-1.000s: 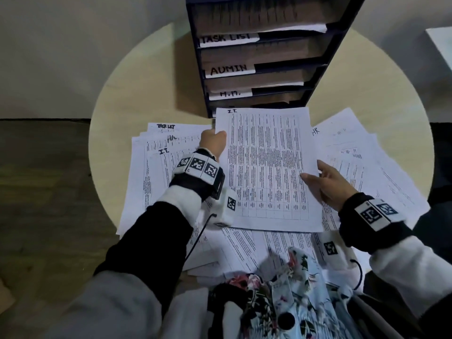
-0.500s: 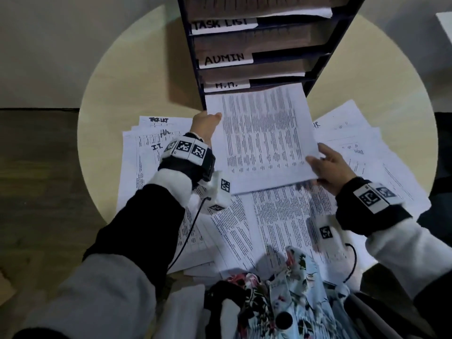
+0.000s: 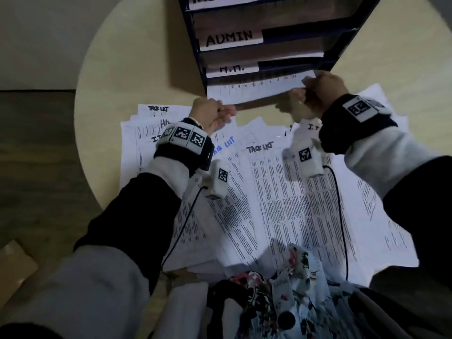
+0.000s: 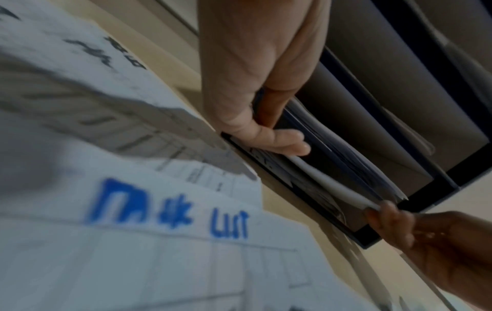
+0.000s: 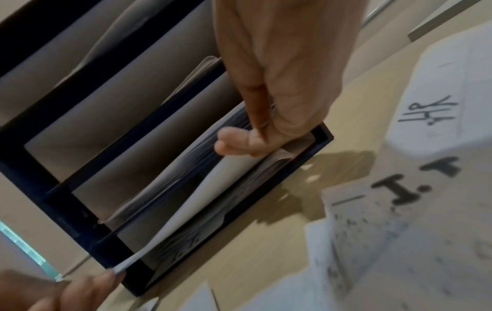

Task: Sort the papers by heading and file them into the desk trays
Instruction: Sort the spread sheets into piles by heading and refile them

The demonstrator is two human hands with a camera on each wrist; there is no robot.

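A dark blue tray rack [image 3: 305, 33] stands at the back of the table, with labels ADMIN [image 3: 230, 39] and H.R. [image 3: 231, 69]. A printed sheet [image 3: 256, 90] is most of the way inside the bottom tray, and only its near strip shows. My left hand [image 3: 215, 113] pinches the sheet's near left corner. My right hand [image 3: 318, 91] pinches the near right corner. In the left wrist view the sheet [image 4: 327, 181] bows between my left hand [image 4: 266, 136] and my right hand [image 4: 394, 221]. Other papers lie in that tray [image 5: 266, 200] under the sheet [image 5: 202, 200].
Loose sheets cover the round wooden table [image 3: 127, 69] in front of the rack, among them one headed TASK LIST [image 3: 281, 192], one headed I.T. [image 5: 415, 185] and one with a blue heading [image 4: 170, 210]. Floral cloth [image 3: 293, 289] lies at the near edge.
The sheet that lay flat in front of the rack has been lifted and pushed forward into the bottom tray. Both hands moved forward with it and now hold its near corners.
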